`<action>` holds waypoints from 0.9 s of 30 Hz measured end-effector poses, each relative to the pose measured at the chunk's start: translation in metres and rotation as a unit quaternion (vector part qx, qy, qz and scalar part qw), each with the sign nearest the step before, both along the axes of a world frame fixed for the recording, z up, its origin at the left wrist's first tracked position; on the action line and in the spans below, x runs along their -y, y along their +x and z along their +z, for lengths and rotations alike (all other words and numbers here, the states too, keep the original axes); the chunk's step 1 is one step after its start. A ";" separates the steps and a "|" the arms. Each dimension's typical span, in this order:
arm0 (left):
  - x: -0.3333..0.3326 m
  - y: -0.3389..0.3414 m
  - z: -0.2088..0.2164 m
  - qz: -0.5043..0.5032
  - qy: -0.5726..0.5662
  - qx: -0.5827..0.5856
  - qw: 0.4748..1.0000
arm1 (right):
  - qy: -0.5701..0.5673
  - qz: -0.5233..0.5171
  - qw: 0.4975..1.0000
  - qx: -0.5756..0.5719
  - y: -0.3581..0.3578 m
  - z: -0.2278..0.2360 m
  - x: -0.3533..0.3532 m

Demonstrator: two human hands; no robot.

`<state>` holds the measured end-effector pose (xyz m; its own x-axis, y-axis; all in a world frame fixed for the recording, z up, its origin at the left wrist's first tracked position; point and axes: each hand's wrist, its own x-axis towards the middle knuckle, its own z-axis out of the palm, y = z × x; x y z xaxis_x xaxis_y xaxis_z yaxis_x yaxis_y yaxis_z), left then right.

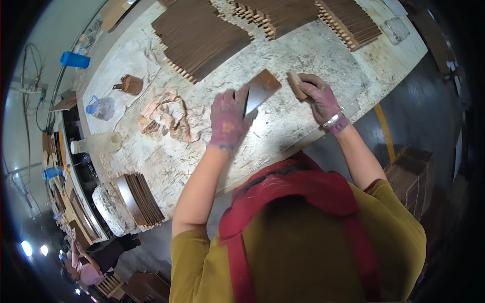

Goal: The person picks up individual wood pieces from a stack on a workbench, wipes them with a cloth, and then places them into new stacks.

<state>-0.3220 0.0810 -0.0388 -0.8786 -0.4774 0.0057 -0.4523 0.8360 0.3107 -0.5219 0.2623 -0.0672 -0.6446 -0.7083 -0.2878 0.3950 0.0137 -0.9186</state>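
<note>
My left hand (228, 118), in a stained purple glove, holds the near left end of a glossy brown wooden panel (264, 87) over the worktable. To its right, my right hand (323, 99), gloved the same way with a silvery band at the wrist, grips a small brown block (296, 87) with a pale piece along its top; its exact kind cannot be made out. The block stands slightly apart from the panel's right end. A crumpled pale pink rag (169, 115) lies left of my left hand.
Stacks of brown panels (199, 40) cover the far side of the stained white worktable (303, 123). At left are a brush in a brown container (132, 85), a clear plastic jug (103, 107), a whitish bottle (101, 143) and upright panels (141, 199). Another person (98, 262) is at lower left.
</note>
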 end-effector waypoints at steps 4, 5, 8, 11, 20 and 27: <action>-0.027 0.009 -0.005 0.003 -0.004 -0.050 0.999 | 0.079 0.041 0.988 -0.129 0.000 0.017 0.023; -0.028 0.010 -0.005 0.003 -0.009 -0.053 0.999 | 0.086 0.055 0.985 -0.137 -0.003 0.011 0.029; -0.027 0.011 -0.004 0.000 -0.016 -0.062 0.998 | 0.121 0.080 0.952 -0.269 -0.007 0.006 0.049; -0.025 0.011 -0.006 -0.008 -0.009 -0.066 0.998 | 0.132 0.076 0.927 -0.342 -0.005 0.002 0.061; -0.024 0.011 -0.007 -0.003 -0.013 -0.069 0.998 | 0.192 0.118 0.891 -0.394 0.012 0.024 0.013; -0.062 0.010 -0.036 -0.080 -0.061 -0.150 0.983 | 0.127 0.172 0.932 -0.294 0.006 0.070 0.005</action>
<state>-0.3117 0.1434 -0.0752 -0.8921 -0.3132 0.3258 -0.2153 0.9284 0.3029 -0.5160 0.2574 0.0024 -0.4918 -0.8588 -0.1433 -0.2428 0.2934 -0.9246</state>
